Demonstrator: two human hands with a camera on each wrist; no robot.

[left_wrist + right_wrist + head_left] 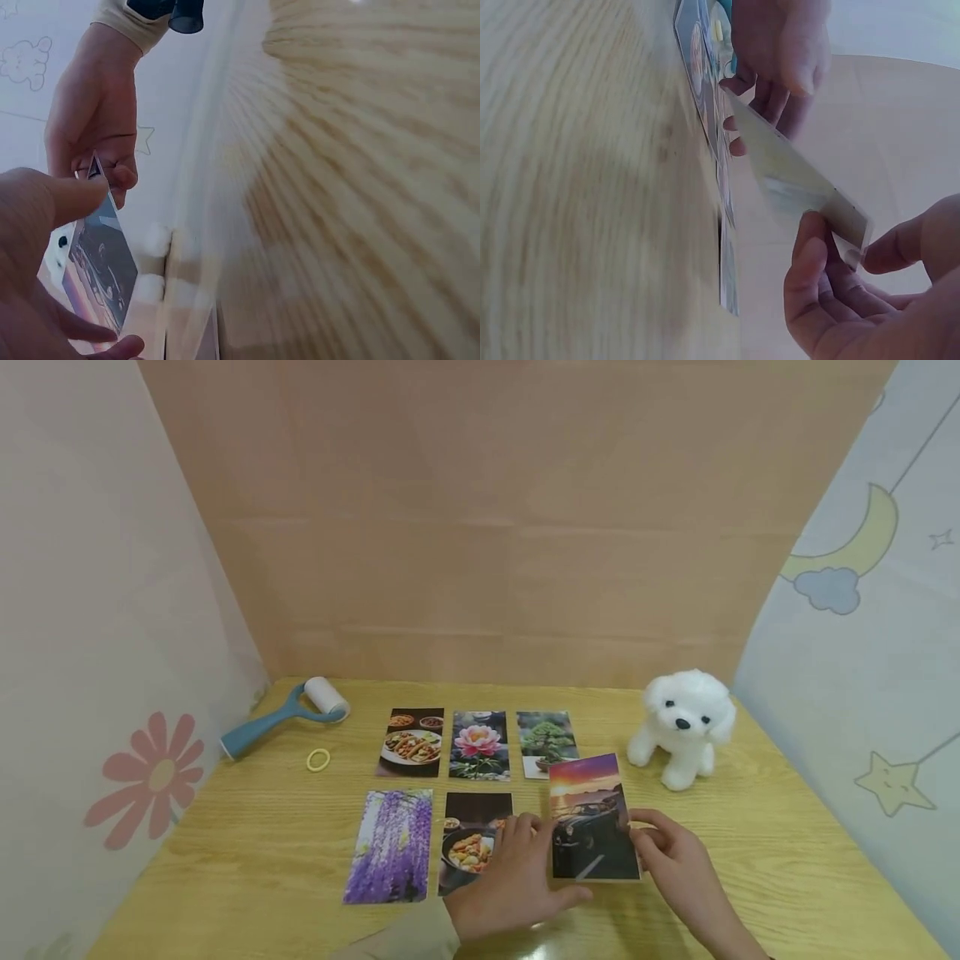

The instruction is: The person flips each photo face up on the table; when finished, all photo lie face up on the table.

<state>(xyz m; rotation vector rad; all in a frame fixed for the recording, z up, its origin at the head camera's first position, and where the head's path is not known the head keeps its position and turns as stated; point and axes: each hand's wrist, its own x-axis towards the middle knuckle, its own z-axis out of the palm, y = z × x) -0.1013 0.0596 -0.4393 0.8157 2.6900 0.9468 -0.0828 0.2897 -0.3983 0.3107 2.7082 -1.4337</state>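
Observation:
My right hand point(678, 864) pinches the right edge of a photo card point(592, 818) showing a dark car at sunset. The card is tilted, raised off the table; its pale back point(791, 169) faces the right wrist view. My left hand point(510, 881) is at the card's left edge, thumb spread away from the fingers, which reach over a food photo card point(468, 847) and partly hide it. Whether those fingers touch the car card is hard to tell. In the left wrist view, the left thumb point(79, 196) overlaps the car card point(109, 262).
Behind lie cards of food point(411, 743), a pink flower point(478, 743) and a bonsai point(543, 739). A wisteria card point(388, 847) is left. A white toy dog point(682, 727) stands right; a blue-handled roller point(273, 722) and yellow ring point(318, 761) lie left on the wooden table point(247, 860).

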